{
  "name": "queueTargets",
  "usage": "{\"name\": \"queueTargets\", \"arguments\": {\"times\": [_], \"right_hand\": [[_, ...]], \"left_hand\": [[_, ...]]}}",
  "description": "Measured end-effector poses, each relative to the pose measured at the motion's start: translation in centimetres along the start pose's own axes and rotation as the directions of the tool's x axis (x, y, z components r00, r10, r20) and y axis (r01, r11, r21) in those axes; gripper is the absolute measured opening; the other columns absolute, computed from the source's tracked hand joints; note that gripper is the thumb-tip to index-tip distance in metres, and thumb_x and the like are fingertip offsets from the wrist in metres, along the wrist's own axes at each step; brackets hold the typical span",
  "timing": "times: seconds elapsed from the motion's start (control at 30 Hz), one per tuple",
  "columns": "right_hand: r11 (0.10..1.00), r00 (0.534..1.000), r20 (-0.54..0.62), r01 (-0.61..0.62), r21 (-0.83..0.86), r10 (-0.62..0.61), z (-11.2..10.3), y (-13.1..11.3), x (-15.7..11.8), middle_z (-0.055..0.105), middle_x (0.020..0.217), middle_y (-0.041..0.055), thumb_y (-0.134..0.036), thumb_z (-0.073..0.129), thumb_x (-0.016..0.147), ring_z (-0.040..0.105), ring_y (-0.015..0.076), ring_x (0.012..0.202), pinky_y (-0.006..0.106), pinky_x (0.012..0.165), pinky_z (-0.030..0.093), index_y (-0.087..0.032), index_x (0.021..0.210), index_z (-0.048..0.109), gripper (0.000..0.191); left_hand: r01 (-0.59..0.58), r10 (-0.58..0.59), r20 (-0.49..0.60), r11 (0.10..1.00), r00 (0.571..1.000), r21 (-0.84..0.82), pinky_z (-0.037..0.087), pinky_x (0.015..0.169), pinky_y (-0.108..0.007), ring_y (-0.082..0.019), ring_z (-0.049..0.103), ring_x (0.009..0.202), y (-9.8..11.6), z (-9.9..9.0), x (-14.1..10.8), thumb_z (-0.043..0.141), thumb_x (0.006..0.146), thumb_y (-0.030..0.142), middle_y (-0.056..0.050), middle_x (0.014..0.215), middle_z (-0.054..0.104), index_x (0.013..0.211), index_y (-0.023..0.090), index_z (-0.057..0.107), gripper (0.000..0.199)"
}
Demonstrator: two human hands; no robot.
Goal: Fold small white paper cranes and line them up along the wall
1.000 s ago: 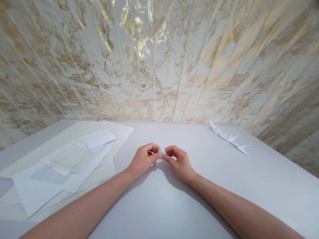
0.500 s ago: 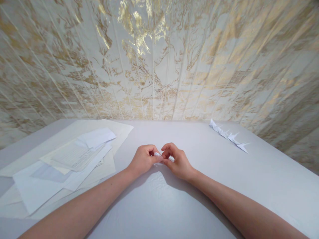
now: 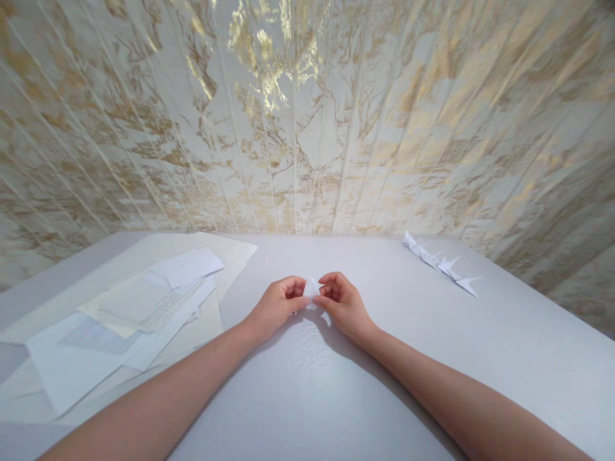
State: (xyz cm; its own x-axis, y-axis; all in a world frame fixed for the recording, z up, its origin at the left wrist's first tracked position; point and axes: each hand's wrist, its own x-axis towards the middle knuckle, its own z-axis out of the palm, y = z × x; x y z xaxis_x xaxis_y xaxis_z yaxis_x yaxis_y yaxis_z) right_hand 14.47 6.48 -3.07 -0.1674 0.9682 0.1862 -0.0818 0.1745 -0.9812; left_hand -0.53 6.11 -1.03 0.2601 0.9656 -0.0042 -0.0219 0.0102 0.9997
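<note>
A small piece of folded white paper [image 3: 311, 289] is held between my two hands over the middle of the table. My left hand [image 3: 283, 299] pinches its left side between thumb and curled fingers. On the other side, my right hand [image 3: 343, 301] grips the lower right edge with thumb and fingers. The paper comes to a point at the top, and its lower part is partly hidden by the thumbs. To the right, several folded white paper cranes [image 3: 439, 264] lie in a slanting row.
Loose sheets of white and cream paper [image 3: 72, 378], one with printed or written lines, overlap on the left side of the white table [image 3: 298, 397]. Behind the table's far edge rises a wall or curtain with a gold and white pattern [image 3: 307, 147].
More of the folded paper shows now, its point standing up between the hands. My fingers have moved slightly apart, the right hand shifting a little to the right.
</note>
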Motion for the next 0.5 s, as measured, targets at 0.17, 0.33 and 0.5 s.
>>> {"name": "queueTargets", "arguments": {"times": [0.17, 0.33, 0.5], "right_hand": [[0.999, 0.999, 0.023, -0.049, 0.017, 0.049, 0.09, -0.53, -0.13, 0.056, 0.060, -0.0032, -0.027, 0.061, 0.067, 0.051, 0.0096, 0.054, 0.025, 0.056, 0.040, -0.017, 0.072, 0.055, 0.013], [0.997, 0.997, 0.046, -0.065, 0.038, 0.064, 0.21, -0.73, -0.20, 0.055, 0.055, -0.0038, -0.027, 0.062, 0.066, 0.049, 0.0088, 0.052, 0.023, 0.054, 0.039, -0.016, 0.067, 0.056, 0.012], [0.992, 0.995, 0.053, -0.084, 0.099, 0.079, 0.26, -0.62, -0.28, 0.059, 0.058, -0.0030, -0.026, 0.066, 0.062, 0.053, 0.0101, 0.054, 0.024, 0.055, 0.041, -0.016, 0.070, 0.057, 0.016]], "left_hand": [[0.009, -0.011, -0.072, 1.000, 0.997, -0.019, 0.032, 0.049, -0.021, -0.009, 0.044, 0.050, -0.17, 0.13, 0.11, 0.060, 0.062, 0.022, 0.003, 0.055, 0.055, 0.079, 0.013, 0.062, 0.019], [-0.004, 0.009, -0.040, 0.993, 0.999, 0.118, 0.028, 0.047, -0.022, -0.009, 0.037, 0.048, -0.57, 0.02, 0.18, 0.054, 0.069, 0.027, 0.002, 0.058, 0.055, 0.085, 0.013, 0.067, 0.024], [-0.137, 0.106, 0.129, 0.956, 0.986, 0.260, 0.033, 0.054, -0.022, -0.012, 0.043, 0.058, -0.65, 0.07, -0.12, 0.052, 0.077, 0.036, 0.000, 0.066, 0.054, 0.094, 0.014, 0.065, 0.031]]}}
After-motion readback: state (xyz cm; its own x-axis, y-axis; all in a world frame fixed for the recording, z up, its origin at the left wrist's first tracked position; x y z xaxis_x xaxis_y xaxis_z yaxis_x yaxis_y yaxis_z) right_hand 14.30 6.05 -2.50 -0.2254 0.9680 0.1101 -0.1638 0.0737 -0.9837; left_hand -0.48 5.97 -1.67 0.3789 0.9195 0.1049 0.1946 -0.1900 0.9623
